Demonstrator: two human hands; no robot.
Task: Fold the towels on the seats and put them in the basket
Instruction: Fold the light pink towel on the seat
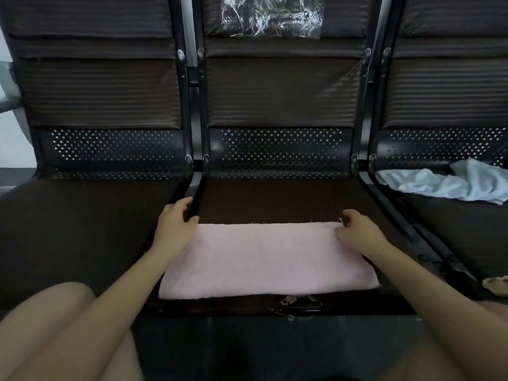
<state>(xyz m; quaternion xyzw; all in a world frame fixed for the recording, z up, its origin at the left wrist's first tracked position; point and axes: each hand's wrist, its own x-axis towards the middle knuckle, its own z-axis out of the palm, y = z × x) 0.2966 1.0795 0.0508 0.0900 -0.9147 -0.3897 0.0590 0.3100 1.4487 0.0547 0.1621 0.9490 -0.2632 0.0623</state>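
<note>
My left hand (176, 225) rests with fingers loosely curled at the far left corner of the pink towel (268, 259), fingertips lying against the black metal frame bar (195, 199) that separates the middle seat (275, 199) from the left seat (82, 229); I cannot tell whether it pinches any cloth. My right hand (357, 232) pinches the towel's far right corner, where a few loose threads stick up. The towel lies folded flat on the front half of the middle seat, its long axis running left to right across the cushion, its near edge close to the seat's worn front lip (297, 305). Beyond it the seat is dark, then a perforated metal backrest panel (280, 152). Higher up, crinkled clear plastic (272, 15) clings to the backrest. On the right seat (461, 237), well apart, a crumpled white towel (450, 184) lies against the back. My bare knee (63, 309) sits at lower left.
</note>
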